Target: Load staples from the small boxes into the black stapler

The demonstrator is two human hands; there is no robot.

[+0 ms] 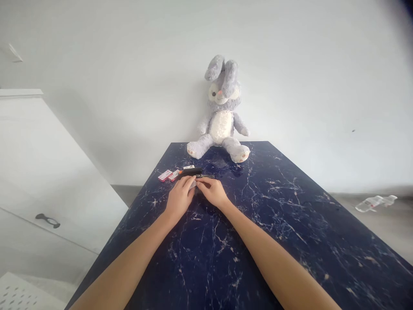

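Observation:
My left hand [180,196] is closed around a small pale grey thing [193,184], mostly hidden under its fingers. From the other side my right hand [213,192] pinches at the same thing, thumb and fingertips together. Just beyond my fingers lies a long black object [192,171] with an orange part [180,172] at its left end. A thin dark, partly shiny strip [207,175] lies close to my right fingertips. To the left rest two small red-and-white boxes, one farther out [165,175] and one nearer [173,175]. A small white piece with dark marks [188,167] lies behind the black object.
A grey plush rabbit [221,122] sits at the far end of the dark blue marbled table [258,241], against the wall. At left stands a white cabinet [48,172] with a dark handle. A clear plastic bottle [374,203] lies at right, beyond the table's edge.

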